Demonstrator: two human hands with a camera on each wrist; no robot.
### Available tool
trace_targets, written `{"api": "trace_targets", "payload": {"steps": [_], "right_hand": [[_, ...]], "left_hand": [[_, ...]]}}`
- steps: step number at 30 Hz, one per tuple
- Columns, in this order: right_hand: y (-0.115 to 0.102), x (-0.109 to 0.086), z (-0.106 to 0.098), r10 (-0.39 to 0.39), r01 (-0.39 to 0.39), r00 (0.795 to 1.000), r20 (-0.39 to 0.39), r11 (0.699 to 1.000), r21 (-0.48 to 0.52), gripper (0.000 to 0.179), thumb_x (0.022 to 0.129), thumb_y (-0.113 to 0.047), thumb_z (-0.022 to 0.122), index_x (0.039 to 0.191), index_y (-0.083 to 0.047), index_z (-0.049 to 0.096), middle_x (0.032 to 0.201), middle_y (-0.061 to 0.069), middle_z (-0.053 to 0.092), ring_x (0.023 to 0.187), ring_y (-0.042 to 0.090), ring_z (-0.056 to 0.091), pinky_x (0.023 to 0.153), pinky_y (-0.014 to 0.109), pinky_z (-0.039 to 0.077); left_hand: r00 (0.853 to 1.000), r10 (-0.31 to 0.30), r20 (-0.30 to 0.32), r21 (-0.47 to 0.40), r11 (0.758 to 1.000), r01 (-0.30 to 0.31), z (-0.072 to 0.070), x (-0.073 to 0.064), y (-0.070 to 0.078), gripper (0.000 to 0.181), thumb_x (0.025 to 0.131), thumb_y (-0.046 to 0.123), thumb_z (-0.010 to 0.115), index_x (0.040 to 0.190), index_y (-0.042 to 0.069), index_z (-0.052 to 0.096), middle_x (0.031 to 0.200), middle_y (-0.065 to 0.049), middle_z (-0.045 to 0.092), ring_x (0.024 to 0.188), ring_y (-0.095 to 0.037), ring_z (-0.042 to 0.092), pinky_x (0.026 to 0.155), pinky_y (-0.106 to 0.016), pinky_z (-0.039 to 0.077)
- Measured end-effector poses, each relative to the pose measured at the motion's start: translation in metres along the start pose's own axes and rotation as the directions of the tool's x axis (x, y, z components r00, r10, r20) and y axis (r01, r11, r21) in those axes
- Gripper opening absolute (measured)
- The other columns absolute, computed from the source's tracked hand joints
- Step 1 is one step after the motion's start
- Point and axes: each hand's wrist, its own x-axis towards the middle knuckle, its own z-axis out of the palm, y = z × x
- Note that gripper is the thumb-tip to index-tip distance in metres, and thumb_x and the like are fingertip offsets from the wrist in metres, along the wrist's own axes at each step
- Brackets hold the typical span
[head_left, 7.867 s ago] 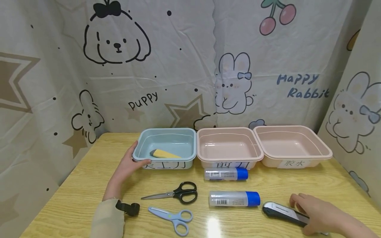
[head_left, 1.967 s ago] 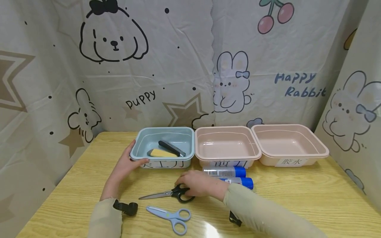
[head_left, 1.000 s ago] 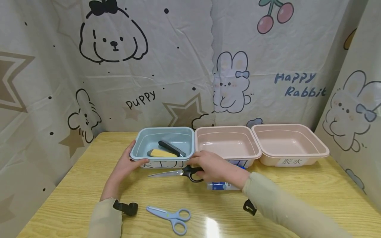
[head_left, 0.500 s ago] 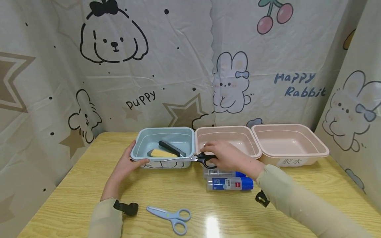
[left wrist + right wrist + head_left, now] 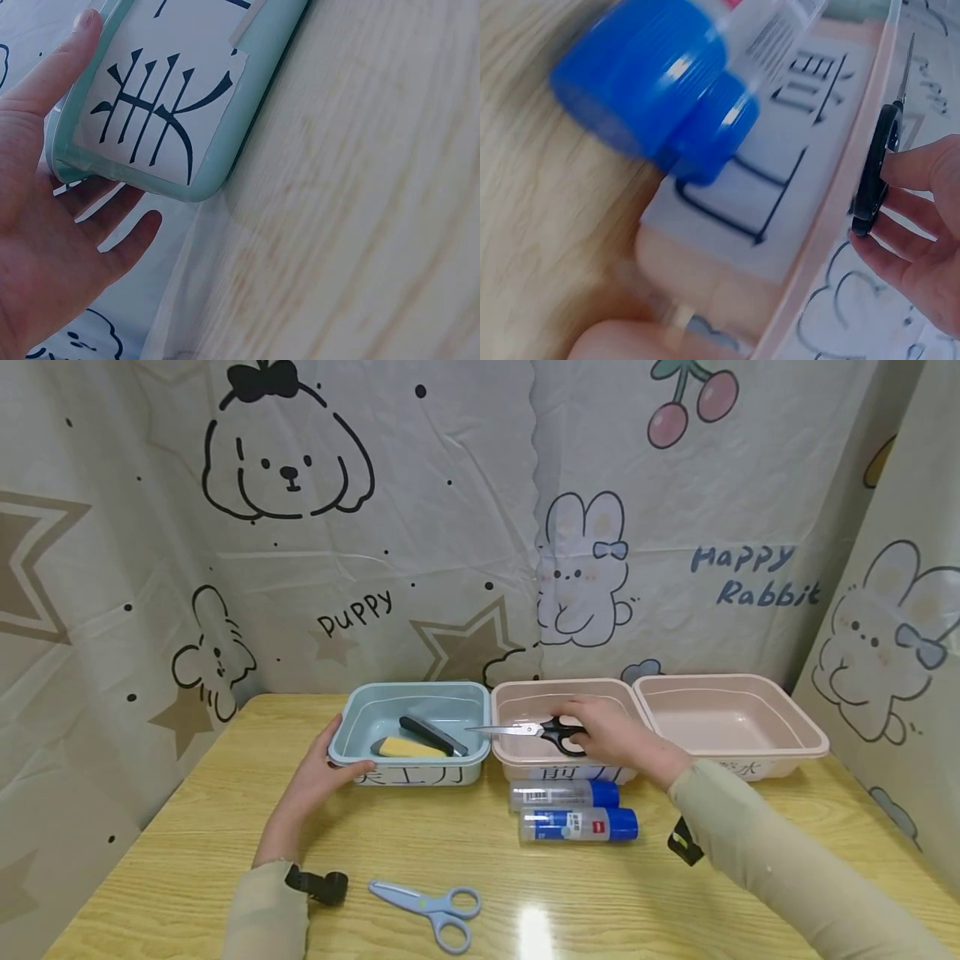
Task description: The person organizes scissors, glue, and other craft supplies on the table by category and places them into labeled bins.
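Note:
My right hand (image 5: pixel 603 731) pinches the black-handled scissors (image 5: pixel 562 735) by the finger loops, above the middle pink bin (image 5: pixel 573 760). Their blades point left, the tips over the blue bin's edge. In the right wrist view the scissors (image 5: pixel 877 161) show beyond the pink rim, between thumb and fingers. My left hand (image 5: pixel 315 772) holds the near left corner of the light blue bin (image 5: pixel 412 760), thumb at the front rim and fingers round the side. Inside that bin lie a yellow utility knife (image 5: pixel 408 747) and a black one (image 5: pixel 427 734).
Two glue sticks with blue caps (image 5: pixel 577 824) lie before the middle bin. Pale blue scissors (image 5: pixel 427 903) lie nearer on the wooden table (image 5: pixel 225 827). Another pink bin (image 5: pixel 738 731) stands at the right, and a patterned cloth (image 5: pixel 450 527) hangs behind.
The black utility knife went from the table into the blue bin. My right hand picked up the black-handled scissors and raised them over the middle bin. The nearer glue stick shifted back; my left hand stayed.

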Motion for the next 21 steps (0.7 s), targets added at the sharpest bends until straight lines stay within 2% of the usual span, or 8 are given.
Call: {"api": "trace_targets", "payload": {"steps": [6,9,13,16,21], "right_hand": [[0.022,-0.003,0.003,0.048,-0.048,0.999,-0.005,0.999,0.019,0.036,0.074,0.005,0.066,0.110,0.000,0.061,0.105,0.014,0.063,0.097,0.028,0.058,0.087,0.043,0.045],[0.031,-0.005,0.004,0.114,-0.115,0.993,0.025,0.992,0.044,0.037,0.076,0.006,0.064,0.112,0.001,0.060,0.111,0.016,0.061,0.105,0.031,0.054,0.092,0.047,0.042],[0.043,-0.008,0.008,0.207,-0.212,0.976,0.075,0.975,0.067,0.037,0.079,0.006,0.061,0.115,0.002,0.057,0.117,0.018,0.056,0.111,0.034,0.049,0.095,0.050,0.038],[0.049,-0.009,0.011,0.235,-0.242,0.967,0.100,0.968,0.061,0.036,0.079,0.004,0.061,0.114,0.001,0.057,0.115,0.018,0.056,0.105,0.031,0.051,0.092,0.048,0.041],[0.051,-0.005,0.013,0.224,-0.236,0.964,0.141,0.969,0.071,0.031,0.078,0.000,0.066,0.108,0.000,0.061,0.104,0.014,0.062,0.091,0.026,0.054,0.084,0.042,0.044]], "left_hand": [[1.000,-0.002,0.000,-0.005,1.000,0.002,0.000,0.000,0.000,0.102,0.075,0.038,0.073,0.148,0.016,0.005,0.150,-0.019,0.012,0.133,-0.040,0.019,0.104,-0.060,0.019],[1.000,-0.001,-0.002,-0.011,1.000,0.001,0.000,-0.001,0.000,0.101,0.075,0.038,0.073,0.148,0.017,0.006,0.150,-0.018,0.012,0.133,-0.039,0.020,0.103,-0.060,0.019],[1.000,-0.006,-0.003,-0.009,1.000,0.006,0.001,-0.002,0.001,0.101,0.075,0.038,0.073,0.148,0.018,0.006,0.150,-0.018,0.012,0.133,-0.040,0.020,0.103,-0.060,0.019],[1.000,-0.008,-0.001,-0.008,1.000,0.008,0.000,-0.002,0.002,0.101,0.076,0.037,0.072,0.148,0.018,0.005,0.150,-0.018,0.012,0.133,-0.040,0.019,0.103,-0.060,0.019],[1.000,-0.004,0.001,-0.012,1.000,0.004,0.000,-0.002,0.002,0.100,0.077,0.036,0.072,0.148,0.018,0.004,0.150,-0.019,0.012,0.133,-0.040,0.020,0.104,-0.060,0.018]]}}
